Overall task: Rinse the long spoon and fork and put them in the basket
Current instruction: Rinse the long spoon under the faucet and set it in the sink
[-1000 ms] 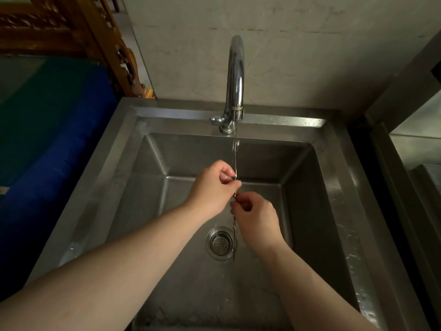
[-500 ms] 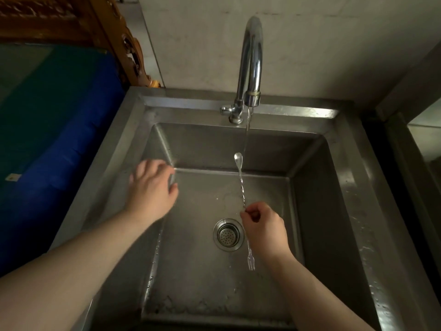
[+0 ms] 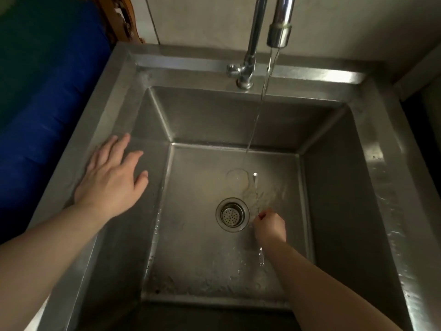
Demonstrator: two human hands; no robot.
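1. Shiny grey metal makes up the sink [image 3: 372,177], a deep square basin with a wide flat rim.
2. A round drain [image 3: 232,214] with small holes sits in the sink floor.
3. The tap [image 3: 278,22] stands at the back rim, and a thin stream of water [image 3: 259,111] runs down from it.
4. The water lands on the sink floor just behind the drain and spreads out in a wet patch.
5. The right hand [image 3: 270,227] is low in the basin, just to the right of the drain.
6. It is curled shut, pinching the long spoon and fork [image 3: 255,187] near its middle.
7. This is one thin metal stick with a little spoon bowl at the far end and small fork prongs at the near end.
8. The spoon end points toward the back wall and sits just beside where the water lands.
9. The fork end pokes out below the wrist; it looks blurry, so I cannot tell if it touches the sink floor.
10. The left hand [image 3: 112,177] is open and holds nothing, with fingers spread.
11. It is over the left rim of the sink, palm down.
12. A blue and green cloth [image 3: 47,91] lies to the left of the sink.
13. A pale wall [image 3: 202,20] is behind the tap.
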